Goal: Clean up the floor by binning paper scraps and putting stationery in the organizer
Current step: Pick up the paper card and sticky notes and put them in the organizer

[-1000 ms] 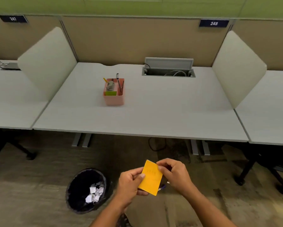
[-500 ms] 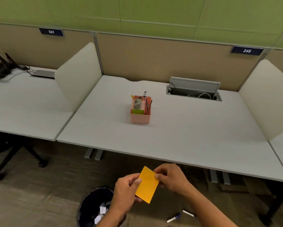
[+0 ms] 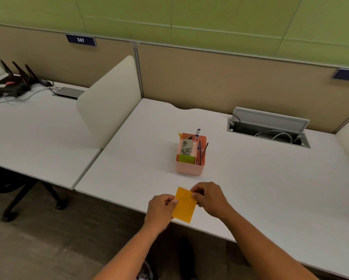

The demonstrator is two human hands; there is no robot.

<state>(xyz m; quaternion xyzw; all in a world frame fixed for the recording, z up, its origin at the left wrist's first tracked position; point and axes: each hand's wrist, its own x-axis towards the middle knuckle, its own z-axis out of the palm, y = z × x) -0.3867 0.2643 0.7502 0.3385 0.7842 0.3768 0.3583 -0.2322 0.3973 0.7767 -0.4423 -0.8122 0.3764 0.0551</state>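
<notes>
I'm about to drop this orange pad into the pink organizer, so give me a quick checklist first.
1. Orange sticky-note pad gripped: ok, left hand and right hand pinch its edges.
2. Pink organizer upright on the desk: ok.
3. Path from pad to organizer clear: ok.
4. Front compartment free: not ok, green pad fills it.
5. Room elsewhere inside: cannot tell.

white desks [image 3: 270, 188], cream dividers [image 3: 108, 102], tan partition [image 3: 210, 77], green wall [image 3: 189, 11], maybe dark wood-look floor [image 3: 48, 239].
</notes>
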